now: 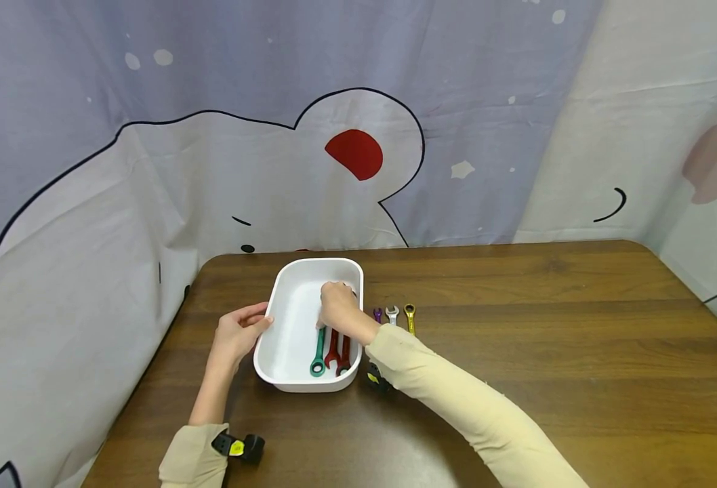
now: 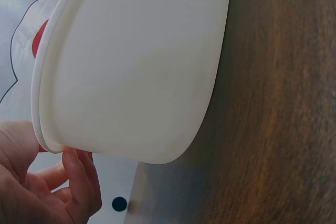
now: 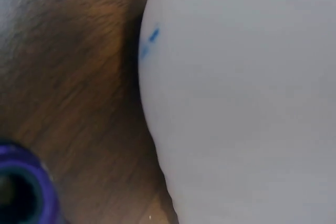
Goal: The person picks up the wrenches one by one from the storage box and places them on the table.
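A white rectangular tub (image 1: 291, 298) stands on the brown wooden table (image 1: 517, 325). In it lie a green wrench (image 1: 318, 352) and two red wrenches (image 1: 333, 349) side by side. My right hand (image 1: 337, 305) reaches into the tub, its fingers curled down over the wrenches' far ends, which hides what it holds. My left hand (image 1: 261, 322) rests its fingertips against the tub's left rim. In the left wrist view, fingers (image 2: 79, 182) touch just under the tub's rim (image 2: 39, 103). The right wrist view shows only the tub wall (image 3: 236, 103) and a blurred purple ring (image 3: 21, 192).
Right of the tub, a purple wrench (image 1: 377, 314), a silver wrench (image 1: 392, 313) and a yellow wrench (image 1: 410, 317) lie in a row, partly under my right forearm. A printed curtain (image 1: 358, 135) hangs behind and left of the table.
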`<state>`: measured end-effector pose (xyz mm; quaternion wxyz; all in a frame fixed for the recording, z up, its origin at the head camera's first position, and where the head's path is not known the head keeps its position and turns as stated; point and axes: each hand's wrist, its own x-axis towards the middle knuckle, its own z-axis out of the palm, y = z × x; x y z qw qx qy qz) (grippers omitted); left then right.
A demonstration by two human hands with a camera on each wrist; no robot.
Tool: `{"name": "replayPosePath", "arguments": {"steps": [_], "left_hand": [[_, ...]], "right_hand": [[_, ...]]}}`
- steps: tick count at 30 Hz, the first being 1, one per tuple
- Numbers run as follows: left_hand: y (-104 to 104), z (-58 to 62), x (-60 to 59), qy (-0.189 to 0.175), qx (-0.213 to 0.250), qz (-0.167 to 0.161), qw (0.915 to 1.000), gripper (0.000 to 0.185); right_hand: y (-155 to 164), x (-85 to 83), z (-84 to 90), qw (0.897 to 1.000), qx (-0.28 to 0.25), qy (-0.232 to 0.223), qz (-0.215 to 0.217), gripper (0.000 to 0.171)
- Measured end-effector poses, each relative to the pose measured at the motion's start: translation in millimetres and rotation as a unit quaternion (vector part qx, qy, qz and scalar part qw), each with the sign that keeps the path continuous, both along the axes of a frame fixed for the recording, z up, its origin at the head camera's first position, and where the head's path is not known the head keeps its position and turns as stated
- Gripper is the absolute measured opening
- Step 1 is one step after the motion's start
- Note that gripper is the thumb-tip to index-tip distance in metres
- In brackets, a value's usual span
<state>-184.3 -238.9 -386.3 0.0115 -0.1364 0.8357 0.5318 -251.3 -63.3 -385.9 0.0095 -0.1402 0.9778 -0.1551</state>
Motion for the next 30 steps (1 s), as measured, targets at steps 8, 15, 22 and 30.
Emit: {"name": "replayPosePath", "arguments": {"steps": [8, 15, 22, 30], "left_hand": [[1.3, 0.3, -1.1, -0.003, 0.003, 0.004, 1.0000, 0.041], [0.9, 1.0, 0.8, -0.005, 0.003, 0.004, 1.0000, 0.041], [0.7, 1.4, 0.6, -0.003, 0.000, 0.004, 1.0000, 0.041], [1.2, 0.3, 0.2, 0.003, -0.005, 0.006, 1.0000, 0.040]], "right_hand": [[-3.5, 1.3, 2.9, 0.999, 0.007, -0.042, 0.011, 0.043], [-2.5, -2.4, -2.1, 0.997, -0.038, -0.072, -0.006, 0.046], [-1.0, -5.1, -2.1, 0.995, -0.035, -0.087, -0.020, 0.054], [-0.3, -6.2, -5.1, 0.992, -0.068, -0.096, -0.032, 0.049]]}}
